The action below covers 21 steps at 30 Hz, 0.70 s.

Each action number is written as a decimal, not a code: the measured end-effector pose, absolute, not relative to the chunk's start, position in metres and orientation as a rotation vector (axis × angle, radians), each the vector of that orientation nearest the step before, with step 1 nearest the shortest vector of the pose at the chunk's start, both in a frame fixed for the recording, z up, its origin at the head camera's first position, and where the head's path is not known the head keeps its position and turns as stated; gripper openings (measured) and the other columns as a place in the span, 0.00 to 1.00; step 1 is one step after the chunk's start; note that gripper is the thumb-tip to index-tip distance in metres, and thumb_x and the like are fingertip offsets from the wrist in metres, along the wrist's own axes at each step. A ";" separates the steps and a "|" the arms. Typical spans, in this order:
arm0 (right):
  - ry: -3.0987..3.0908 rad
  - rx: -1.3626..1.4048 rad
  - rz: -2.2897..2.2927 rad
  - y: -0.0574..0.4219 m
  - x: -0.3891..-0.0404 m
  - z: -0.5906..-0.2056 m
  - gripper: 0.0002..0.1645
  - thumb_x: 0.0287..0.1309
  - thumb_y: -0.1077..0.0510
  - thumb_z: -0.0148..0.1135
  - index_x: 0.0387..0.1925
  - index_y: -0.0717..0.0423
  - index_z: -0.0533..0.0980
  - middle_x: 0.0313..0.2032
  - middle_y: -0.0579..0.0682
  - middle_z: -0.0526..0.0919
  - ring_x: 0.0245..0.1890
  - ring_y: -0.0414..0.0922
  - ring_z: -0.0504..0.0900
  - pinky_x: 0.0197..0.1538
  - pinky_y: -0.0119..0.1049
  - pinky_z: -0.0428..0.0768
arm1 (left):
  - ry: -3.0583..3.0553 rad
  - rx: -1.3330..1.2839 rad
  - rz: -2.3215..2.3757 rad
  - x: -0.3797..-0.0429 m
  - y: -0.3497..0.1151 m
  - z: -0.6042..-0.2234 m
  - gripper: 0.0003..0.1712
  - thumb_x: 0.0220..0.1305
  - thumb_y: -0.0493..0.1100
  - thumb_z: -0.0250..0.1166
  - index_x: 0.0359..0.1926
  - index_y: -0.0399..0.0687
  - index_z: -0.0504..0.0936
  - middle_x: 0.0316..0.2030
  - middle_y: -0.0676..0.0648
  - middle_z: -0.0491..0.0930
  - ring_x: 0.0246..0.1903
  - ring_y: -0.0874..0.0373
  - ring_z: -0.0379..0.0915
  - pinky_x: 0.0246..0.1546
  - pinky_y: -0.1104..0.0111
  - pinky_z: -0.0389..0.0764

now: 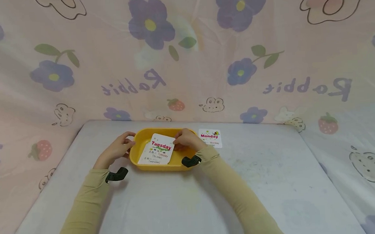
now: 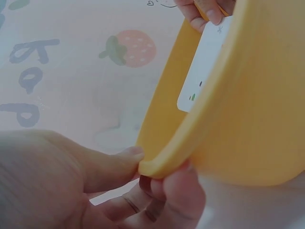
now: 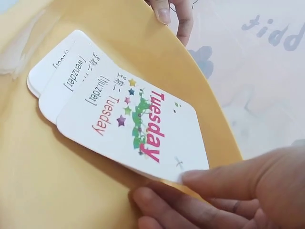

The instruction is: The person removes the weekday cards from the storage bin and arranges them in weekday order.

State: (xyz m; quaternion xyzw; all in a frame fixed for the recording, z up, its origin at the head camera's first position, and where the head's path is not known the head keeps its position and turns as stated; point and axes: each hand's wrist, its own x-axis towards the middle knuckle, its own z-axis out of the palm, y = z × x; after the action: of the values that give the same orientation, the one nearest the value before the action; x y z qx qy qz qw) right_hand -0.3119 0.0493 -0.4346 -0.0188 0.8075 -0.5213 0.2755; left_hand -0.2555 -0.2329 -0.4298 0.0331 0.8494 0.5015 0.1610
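A yellow oval basin (image 1: 158, 168) stands on the table, and several white cards lie overlapped inside it. The top one, a Tuesday card (image 3: 138, 121) with red lettering and small stars, is pinched at its edge between thumb and fingers of my right hand (image 1: 188, 139). Below it, parts of other cards (image 3: 52, 81) stick out. My left hand (image 1: 116, 150) grips the basin's left rim, thumb on the inner side and fingers beneath the lip, as the left wrist view shows. Right of the basin, a Monday card (image 1: 211, 137) lies face up on the table.
The white-covered table (image 1: 273, 183) reaches back to a pink curtain (image 1: 191, 71) printed with flowers, rabbits and strawberries. Dark bands (image 1: 117, 174) circle both wrists over beige sleeves (image 1: 84, 207).
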 end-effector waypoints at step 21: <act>2.150 -0.150 -1.542 0.079 -0.301 -0.408 0.22 0.57 0.69 0.58 0.54 0.65 0.69 0.39 0.61 0.82 0.33 0.49 0.84 0.40 0.42 0.83 | 2.441 0.062 1.417 -0.255 -0.232 -0.432 0.25 0.74 0.39 0.50 0.68 0.41 0.56 0.40 0.36 0.69 0.32 0.49 0.72 0.33 0.63 0.82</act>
State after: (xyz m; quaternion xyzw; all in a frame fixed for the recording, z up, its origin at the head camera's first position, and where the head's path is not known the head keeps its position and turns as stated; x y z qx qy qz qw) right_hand -0.3005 0.0790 -0.4079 -0.0549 0.7869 -0.5644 0.2435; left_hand -0.2550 -0.2319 -0.4318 0.0216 0.8536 0.4957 0.1587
